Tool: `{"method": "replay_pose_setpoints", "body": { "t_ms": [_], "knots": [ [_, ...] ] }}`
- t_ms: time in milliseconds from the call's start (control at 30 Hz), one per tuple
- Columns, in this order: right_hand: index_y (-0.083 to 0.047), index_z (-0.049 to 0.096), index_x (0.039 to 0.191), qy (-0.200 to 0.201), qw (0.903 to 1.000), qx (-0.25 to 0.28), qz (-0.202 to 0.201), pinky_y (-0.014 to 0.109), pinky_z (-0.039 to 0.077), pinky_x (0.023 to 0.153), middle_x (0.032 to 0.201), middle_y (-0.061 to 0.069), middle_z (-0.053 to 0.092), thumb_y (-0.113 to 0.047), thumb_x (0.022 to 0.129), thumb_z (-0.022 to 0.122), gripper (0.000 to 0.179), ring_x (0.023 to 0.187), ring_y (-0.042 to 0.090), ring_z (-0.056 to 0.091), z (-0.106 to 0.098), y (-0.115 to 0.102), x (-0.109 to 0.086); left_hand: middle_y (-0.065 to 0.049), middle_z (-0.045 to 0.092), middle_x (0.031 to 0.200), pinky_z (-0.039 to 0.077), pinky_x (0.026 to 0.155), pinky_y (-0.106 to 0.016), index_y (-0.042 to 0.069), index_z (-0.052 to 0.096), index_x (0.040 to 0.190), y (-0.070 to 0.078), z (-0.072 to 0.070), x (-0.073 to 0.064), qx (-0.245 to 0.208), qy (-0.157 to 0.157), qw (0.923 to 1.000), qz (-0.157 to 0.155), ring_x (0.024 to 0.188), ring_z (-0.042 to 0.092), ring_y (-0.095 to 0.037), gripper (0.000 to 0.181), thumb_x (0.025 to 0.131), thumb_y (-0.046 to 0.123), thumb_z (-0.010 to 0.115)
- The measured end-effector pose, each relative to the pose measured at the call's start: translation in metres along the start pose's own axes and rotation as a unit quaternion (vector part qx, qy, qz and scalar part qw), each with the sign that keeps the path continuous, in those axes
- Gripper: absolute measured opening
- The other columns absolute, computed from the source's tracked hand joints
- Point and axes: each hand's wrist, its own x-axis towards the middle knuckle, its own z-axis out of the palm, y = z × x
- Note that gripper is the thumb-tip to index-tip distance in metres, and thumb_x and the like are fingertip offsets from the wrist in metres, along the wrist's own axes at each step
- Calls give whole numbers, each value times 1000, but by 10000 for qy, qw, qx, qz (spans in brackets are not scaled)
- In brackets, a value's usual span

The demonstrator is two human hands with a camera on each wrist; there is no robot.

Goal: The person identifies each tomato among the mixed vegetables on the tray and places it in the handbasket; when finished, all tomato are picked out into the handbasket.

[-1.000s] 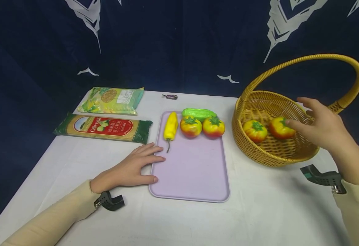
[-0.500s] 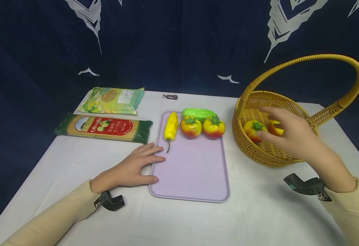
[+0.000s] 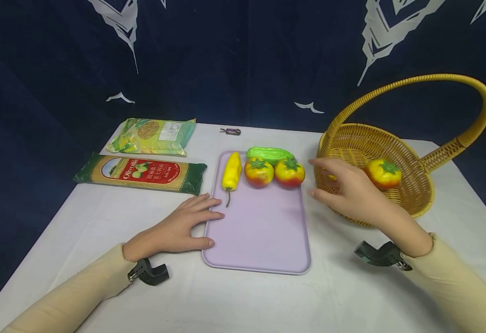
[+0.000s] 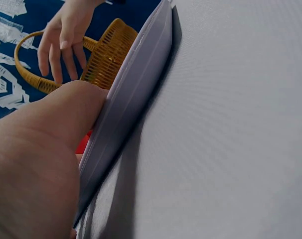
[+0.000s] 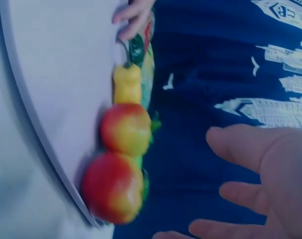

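Observation:
My left hand (image 3: 174, 229) rests with spread fingers on the left edge of the lilac tray (image 3: 259, 240). On the tray's far part lie a yellow pepper (image 3: 232, 170), a green cucumber (image 3: 270, 153) and two red-and-yellow tomatoes (image 3: 259, 173) (image 5: 112, 188). My right hand (image 3: 349, 192) hovers over the left rim of the wicker basket (image 3: 364, 136), fingers extended, holding nothing. One tomato (image 3: 383, 175) shows inside the basket; another is nearly all hidden behind that hand.
A pasta packet (image 3: 140, 173) and a green-yellow bag (image 3: 151, 135) lie at the back left of the white table. Behind the tray is a small dark wrapped piece (image 3: 230, 132). The basket's tall handle (image 3: 409, 81) arches up at the right.
My right hand has moved left, from over the basket's right side past both tomatoes to its left rim, bringing the right-hand tomato into full view. My left hand has stayed put.

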Motion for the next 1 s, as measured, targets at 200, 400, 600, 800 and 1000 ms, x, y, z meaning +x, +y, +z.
{"method": "replay_pose_setpoints", "body": {
  "t_ms": [200, 400, 600, 800, 1000],
  "knots": [
    [-3, 54, 141, 242, 9997, 35, -46, 50, 53, 89, 138, 19, 60, -19, 87, 78, 62, 102, 33, 59, 26, -2, 10, -6, 46, 160, 24, 123, -68, 22, 65, 137, 1, 0, 0, -27, 6, 10000, 20, 154, 29, -41, 54, 86, 37, 75],
    [0, 46, 147, 185, 9982, 471, 337, 55, 60, 90, 150, 26, 46, -18, 87, 77, 69, 124, 42, 56, 46, -2, 19, -6, 45, 160, 23, 124, -66, 22, 64, 138, 0, 0, -1, 40, 13, 10000, 28, 154, 29, -40, 56, 85, 37, 75],
    [-1, 43, 150, 227, 9967, 447, 634, 61, 48, 106, 154, 30, 40, -21, 86, 78, 75, 139, 45, 43, 58, -1, 28, -6, 46, 160, 22, 124, -66, 21, 64, 138, -1, 0, -1, 38, 54, 9999, 82, 154, 29, -40, 57, 84, 37, 76],
    [-1, 40, 152, 197, 9949, 439, 892, 63, 33, 119, 152, 29, 43, -24, 87, 76, 78, 142, 45, 40, 65, 1, 38, -7, 46, 160, 24, 123, -66, 21, 65, 137, -1, -1, -1, 50, 103, 9999, 112, 153, 30, -41, 56, 84, 36, 76],
    [-1, 36, 154, -8, 9917, 555, 1162, 62, 29, 122, 154, 29, 39, -24, 89, 74, 78, 145, 44, 37, 72, 7, 42, -6, 45, 160, 24, 123, -67, 21, 64, 137, -1, -1, -1, 18, 61, 9999, 92, 154, 29, -41, 56, 85, 36, 75]
  ]
}}
